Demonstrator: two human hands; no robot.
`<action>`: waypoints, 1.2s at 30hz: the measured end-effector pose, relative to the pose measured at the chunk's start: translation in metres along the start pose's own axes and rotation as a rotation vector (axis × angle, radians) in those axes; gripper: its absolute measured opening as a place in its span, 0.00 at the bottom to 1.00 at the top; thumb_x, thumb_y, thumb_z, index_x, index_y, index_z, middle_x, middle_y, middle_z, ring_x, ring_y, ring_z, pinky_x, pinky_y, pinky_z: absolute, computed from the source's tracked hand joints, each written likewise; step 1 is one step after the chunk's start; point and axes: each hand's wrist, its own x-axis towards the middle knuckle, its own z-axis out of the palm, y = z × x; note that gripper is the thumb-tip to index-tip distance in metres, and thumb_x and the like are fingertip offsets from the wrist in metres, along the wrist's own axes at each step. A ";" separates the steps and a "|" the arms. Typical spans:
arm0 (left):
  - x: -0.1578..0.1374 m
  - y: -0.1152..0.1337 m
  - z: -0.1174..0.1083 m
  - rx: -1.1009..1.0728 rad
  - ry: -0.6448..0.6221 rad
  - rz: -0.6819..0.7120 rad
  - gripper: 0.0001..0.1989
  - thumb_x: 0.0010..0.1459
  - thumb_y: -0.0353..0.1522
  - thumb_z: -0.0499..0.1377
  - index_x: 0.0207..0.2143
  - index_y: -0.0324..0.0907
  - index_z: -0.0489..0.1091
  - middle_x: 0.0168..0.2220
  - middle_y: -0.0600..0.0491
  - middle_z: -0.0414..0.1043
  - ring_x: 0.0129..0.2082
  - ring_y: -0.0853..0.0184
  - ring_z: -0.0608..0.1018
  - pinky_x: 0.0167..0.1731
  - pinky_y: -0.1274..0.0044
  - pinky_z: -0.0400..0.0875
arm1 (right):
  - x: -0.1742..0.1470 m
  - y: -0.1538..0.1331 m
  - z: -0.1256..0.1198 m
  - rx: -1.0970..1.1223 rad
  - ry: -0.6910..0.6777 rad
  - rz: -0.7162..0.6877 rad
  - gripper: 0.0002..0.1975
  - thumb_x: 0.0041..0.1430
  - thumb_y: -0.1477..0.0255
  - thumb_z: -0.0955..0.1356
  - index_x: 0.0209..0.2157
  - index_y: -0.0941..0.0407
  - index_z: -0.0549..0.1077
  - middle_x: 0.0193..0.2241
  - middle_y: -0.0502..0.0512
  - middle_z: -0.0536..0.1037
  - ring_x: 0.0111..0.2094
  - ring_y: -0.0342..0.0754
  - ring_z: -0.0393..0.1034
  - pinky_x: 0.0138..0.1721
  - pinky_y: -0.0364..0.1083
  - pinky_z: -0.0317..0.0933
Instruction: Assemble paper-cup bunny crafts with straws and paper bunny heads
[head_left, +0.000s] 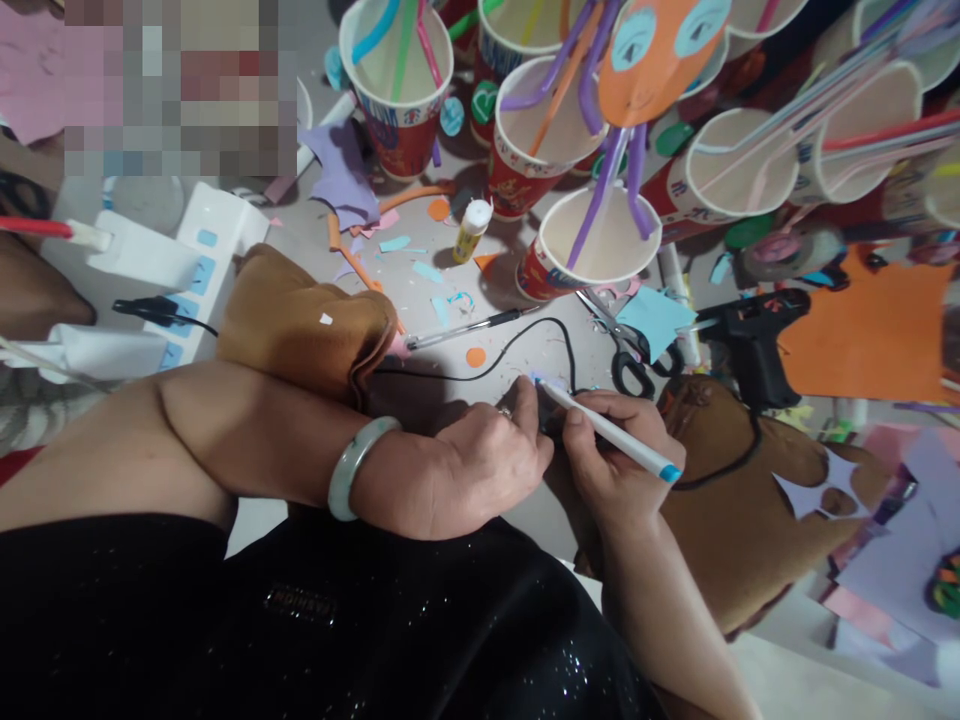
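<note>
Black shirt [322,620] fills the near edge. Beyond it, the left hand [472,465] is loosely curled, index finger reaching forward; whether the tucked fingers grip anything, I cannot tell. The right hand [619,490] pinches a marker [630,444], blue tip down beside that index fingertip, at what seems a purple scrap [555,383], too small to make out. Doing this well calls for a steadying fingertip and short, light strokes. Scissors [630,375] and a pen [472,328] lie farther off.
</note>
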 end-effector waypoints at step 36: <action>-0.002 -0.002 -0.004 0.002 0.005 0.005 0.22 0.69 0.24 0.50 0.61 0.31 0.73 0.62 0.21 0.69 0.32 0.58 0.86 0.22 0.76 0.69 | 0.000 0.003 0.002 0.000 0.021 0.006 0.06 0.67 0.66 0.71 0.39 0.54 0.77 0.33 0.55 0.84 0.33 0.50 0.82 0.32 0.46 0.75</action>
